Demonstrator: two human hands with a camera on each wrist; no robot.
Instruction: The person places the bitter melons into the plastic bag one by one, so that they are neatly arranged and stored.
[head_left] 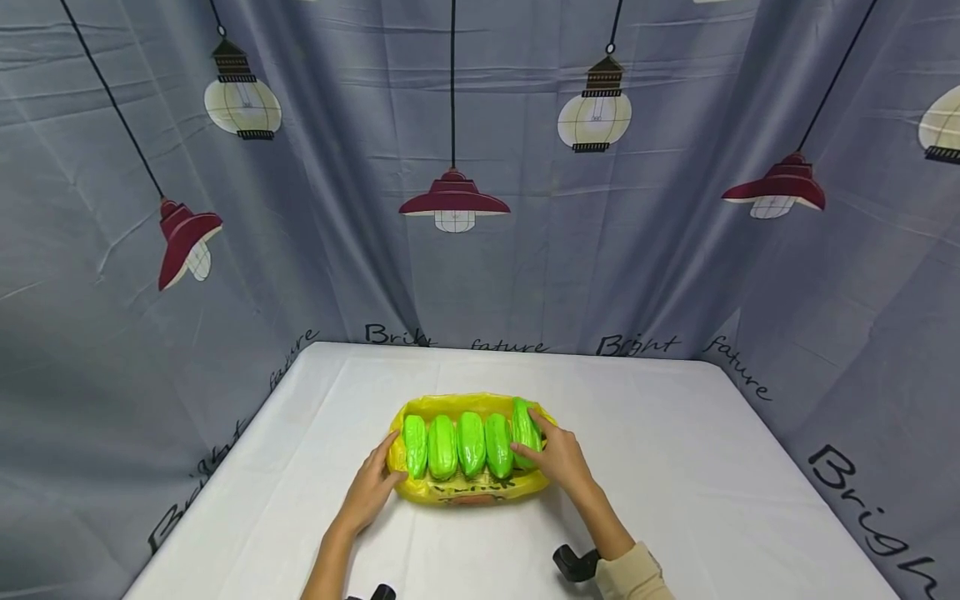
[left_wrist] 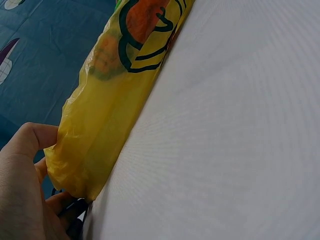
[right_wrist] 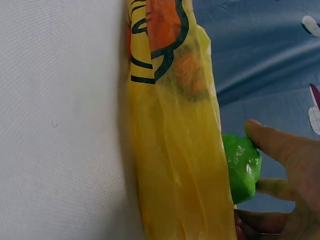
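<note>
A yellow plastic bag (head_left: 480, 497) with a printed orange and dark green drawing lies on the white table, its opening spread wide. In it several glossy bright green cucumber-shaped pieces (head_left: 471, 443) lie side by side in a row. My left hand (head_left: 369, 490) grips the bag's left end, thumb in front and fingers behind it in the left wrist view. My right hand (head_left: 562, 458) holds the rightmost green piece (head_left: 522, 429) between thumb and fingers, at the bag's right end. In the right wrist view this green piece (right_wrist: 242, 167) stands out above the bag's edge.
The white tablecloth (head_left: 645, 417) spreads around the bag on all sides. A grey-blue curtain (head_left: 480, 275) printed with lamps encloses the table at the back and sides. Black camera mounts (head_left: 576, 564) sit at both wrists near the front edge.
</note>
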